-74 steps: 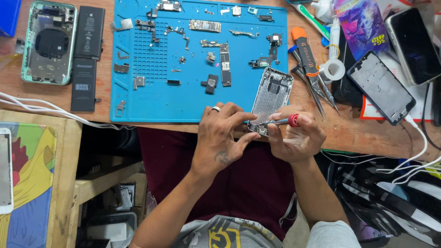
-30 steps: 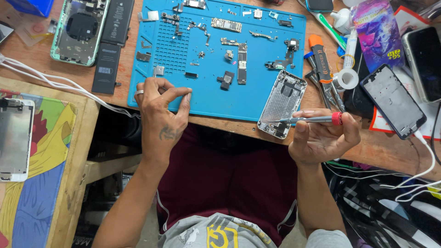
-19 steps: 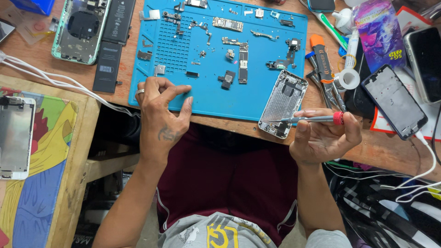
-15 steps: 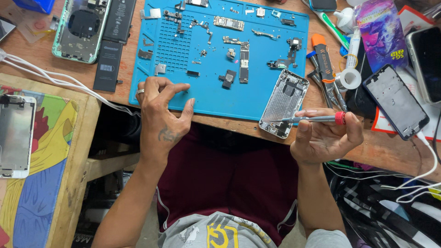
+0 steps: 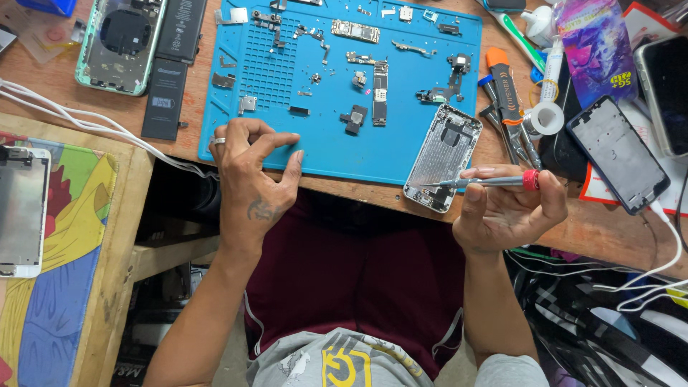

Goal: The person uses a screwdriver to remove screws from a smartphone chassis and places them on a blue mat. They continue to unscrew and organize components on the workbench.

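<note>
Lying level, tip leftward, the screwdriver (image 5: 481, 182) sits gripped in the right hand (image 5: 505, 211); left hand (image 5: 252, 172) loosely spread, empty

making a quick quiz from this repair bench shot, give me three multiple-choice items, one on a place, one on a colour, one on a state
1. Where does the silver phone housing lie?
A. at the blue mat's right edge
B. on the painted side table
C. in the person's lap

2. What colour is the band on the screwdriver?
A. green
B. red
C. yellow

3. What is the left hand doing?
A. gripping the battery
B. holding the housing
C. resting on the mat's near edge, fingers curled

Answers: 1 A, it overlaps the mat's lower right corner. 2 B, red shows near the right hand. 3 C, no large part is in it.
</note>
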